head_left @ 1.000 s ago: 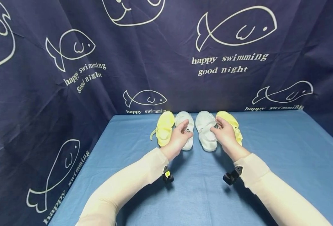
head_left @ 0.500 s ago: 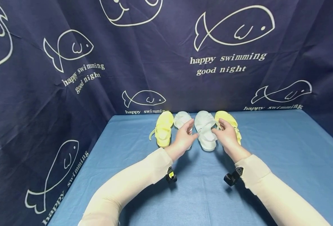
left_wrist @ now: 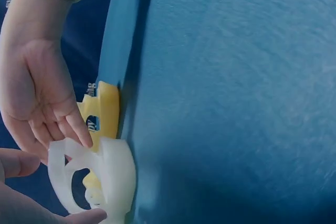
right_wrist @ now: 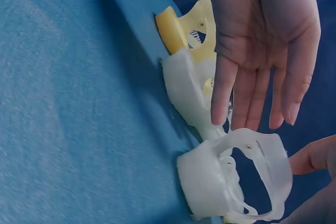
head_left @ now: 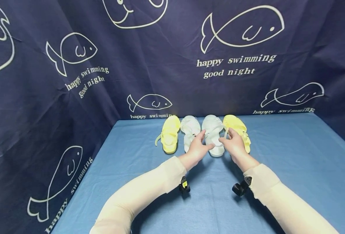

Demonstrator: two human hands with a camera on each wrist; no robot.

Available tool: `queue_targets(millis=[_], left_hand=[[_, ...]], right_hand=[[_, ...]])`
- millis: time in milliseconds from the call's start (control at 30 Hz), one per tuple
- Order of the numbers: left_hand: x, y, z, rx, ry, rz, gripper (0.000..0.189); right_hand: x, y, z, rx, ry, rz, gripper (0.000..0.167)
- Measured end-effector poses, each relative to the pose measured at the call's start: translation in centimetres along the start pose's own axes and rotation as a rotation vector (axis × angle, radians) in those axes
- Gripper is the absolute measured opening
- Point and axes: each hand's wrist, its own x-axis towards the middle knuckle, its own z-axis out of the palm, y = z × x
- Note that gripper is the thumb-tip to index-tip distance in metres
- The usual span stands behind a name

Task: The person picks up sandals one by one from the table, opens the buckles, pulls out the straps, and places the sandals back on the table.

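Two white sandals stand side by side, a left one [head_left: 190, 123] and a right one [head_left: 211, 123], between two yellow sandals. My left hand [head_left: 196, 150] reaches over the heel of the left white sandal toward the right white one, thumb and fingers spread. In the left wrist view its thumb [left_wrist: 86, 216] lies at the lower part of a white sandal [left_wrist: 118, 174]. My right hand [head_left: 234, 143] is at the outer side of the right white sandal, fingers fairly straight, with the raised strap [right_wrist: 278, 153] by its fingertips.
A yellow sandal [head_left: 170, 131] with a loose strap sticking out stands at the left end of the row, and another yellow sandal [head_left: 234, 123] at the right end, partly behind my right hand. Blue cloth [head_left: 149, 156] covers the table. A dark curtain [head_left: 178, 71] hangs behind.
My left hand has moved right and a little nearer, from the left white sandal toward the right white one. My right hand has shifted slightly nearer. The sandals stay in their row.
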Motion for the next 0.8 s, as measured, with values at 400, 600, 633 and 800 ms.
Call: queue_targets(millis=[400,600,633,800], left_hand=[[-0.3,-1.8,1.6,-0.060,-0.018,-0.030,0.079],[-0.3,-2.3,2.0,-0.106,-0.001,-0.001,0.076],[-0.2,-2.4,2.0,-0.117,0.001,-0.001,0.075],[0.0,-2.3,2.2,-0.198,0.001,-0.034,0.072]], right_hand=[[0.3,1.6,0.6,0.006,-0.011,0.034,0.073],[0.3,1.8,0.9,0.044,-0.022,0.045,0.069],[0.3,1.8,1.0,0.057,-0.022,0.050,0.068],[0.3,1.9,1.0,0.097,-0.010,0.069,0.063]])
